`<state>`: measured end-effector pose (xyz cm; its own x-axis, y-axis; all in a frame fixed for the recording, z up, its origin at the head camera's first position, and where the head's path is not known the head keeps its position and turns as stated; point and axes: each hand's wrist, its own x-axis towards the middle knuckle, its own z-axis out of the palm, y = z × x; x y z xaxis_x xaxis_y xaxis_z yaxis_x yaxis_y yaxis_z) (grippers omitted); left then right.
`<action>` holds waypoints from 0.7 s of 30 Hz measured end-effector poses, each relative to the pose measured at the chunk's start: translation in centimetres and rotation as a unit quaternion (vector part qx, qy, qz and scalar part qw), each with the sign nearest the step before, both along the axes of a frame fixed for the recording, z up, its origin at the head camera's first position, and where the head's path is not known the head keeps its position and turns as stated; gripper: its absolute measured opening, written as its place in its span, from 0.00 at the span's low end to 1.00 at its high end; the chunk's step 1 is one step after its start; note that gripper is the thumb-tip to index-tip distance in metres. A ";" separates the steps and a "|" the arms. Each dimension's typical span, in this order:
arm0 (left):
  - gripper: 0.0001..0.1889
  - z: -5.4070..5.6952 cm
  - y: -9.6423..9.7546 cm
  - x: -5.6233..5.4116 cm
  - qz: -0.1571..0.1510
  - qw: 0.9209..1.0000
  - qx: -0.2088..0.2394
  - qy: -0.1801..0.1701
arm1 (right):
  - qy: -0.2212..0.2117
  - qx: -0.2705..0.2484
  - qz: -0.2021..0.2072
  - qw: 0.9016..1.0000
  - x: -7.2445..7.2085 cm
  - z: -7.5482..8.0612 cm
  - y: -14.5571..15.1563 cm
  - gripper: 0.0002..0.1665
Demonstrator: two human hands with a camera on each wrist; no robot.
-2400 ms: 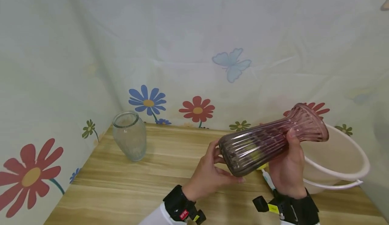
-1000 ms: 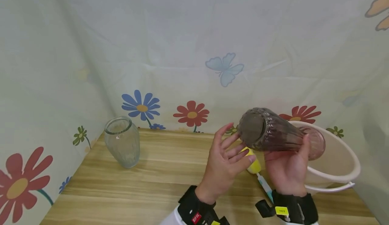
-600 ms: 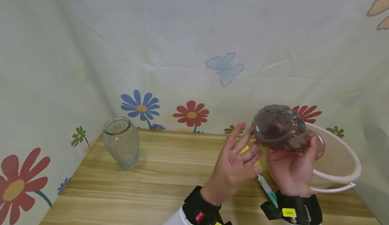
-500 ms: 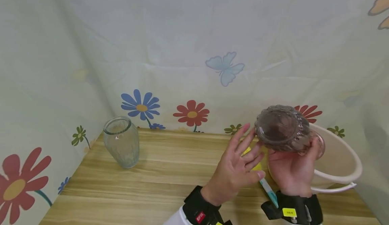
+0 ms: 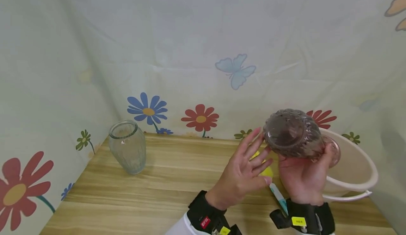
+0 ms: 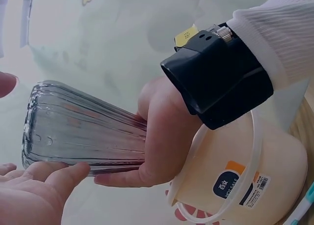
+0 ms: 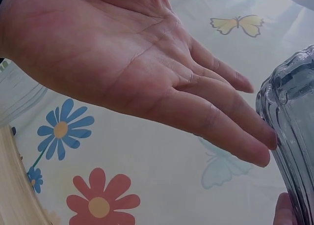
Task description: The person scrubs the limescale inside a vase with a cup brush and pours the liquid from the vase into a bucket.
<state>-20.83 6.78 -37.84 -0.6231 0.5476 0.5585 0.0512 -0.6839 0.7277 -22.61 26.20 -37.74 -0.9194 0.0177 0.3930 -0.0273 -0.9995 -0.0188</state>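
Note:
A ribbed, pinkish-purple glass vase [image 5: 290, 134] is held up in the air, tipped on its side with its base towards the head camera. My right hand [image 5: 302, 180] grips it near the neck, thumb over the top and palm below. At the base, my left hand [image 5: 242, 175] has its fingers spread and straight, fingertips right at the glass. The right wrist view shows those fingers against the vase [image 7: 297, 117] edge. In the left wrist view, the right hand [image 6: 167, 131] wraps the narrower part of the vase [image 6: 83, 131]. The flared mouth lies partly behind the right thumb.
A clear glass vase [image 5: 128, 152] stands upright at the back left of the wooden table [image 5: 142, 199]. Behind the right hand sits a cream bucket [image 5: 369, 178] with a white handle. A yellow sponge brush [image 5: 278, 195] lies under the hands, partly covered.
The purple vase has swung from sideways to base-on towards the head camera. My left fingers, earlier curved under its base, have straightened and spread. Over the last half second little has moved.

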 end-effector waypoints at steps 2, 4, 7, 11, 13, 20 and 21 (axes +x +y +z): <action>0.52 0.0 -0.1 0.0 0.003 1.000 -0.001 -0.001 | 0.003 -0.001 0.000 1.000 0.1 0.0 -0.1 0.33; 0.52 0.0 -0.1 0.0 0.004 1.000 -0.001 -0.002 | 0.007 -0.001 0.001 1.000 0.1 0.0 -0.2 0.33; 0.52 0.0 -0.2 -0.1 0.007 1.000 -0.002 -0.003 | 0.010 -0.003 0.005 1.000 0.0 0.1 -0.3 0.33; 0.52 0.1 -0.3 -0.2 0.008 1.000 -0.004 -0.004 | 0.006 -0.002 0.006 1.000 -0.1 0.0 -0.2 0.34; 0.51 0.1 -0.4 -0.2 0.006 1.000 -0.003 -0.005 | 0.001 0.000 0.005 1.000 -0.2 -0.1 -0.1 0.33; 0.52 0.1 -0.5 -0.3 0.004 1.000 -0.001 -0.005 | -0.007 0.002 0.005 1.000 -0.2 -0.1 0.0 0.34; 0.51 0.2 -0.5 -0.3 0.004 1.000 -0.001 -0.005 | -0.008 0.003 0.005 1.000 -0.1 -0.1 -0.1 0.34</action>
<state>-21.12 6.30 -37.69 -0.6329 0.5439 0.5510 0.0496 -0.6817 0.7299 -22.76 26.12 -37.81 -0.9253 0.0063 0.3791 -0.0167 -0.9996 -0.0243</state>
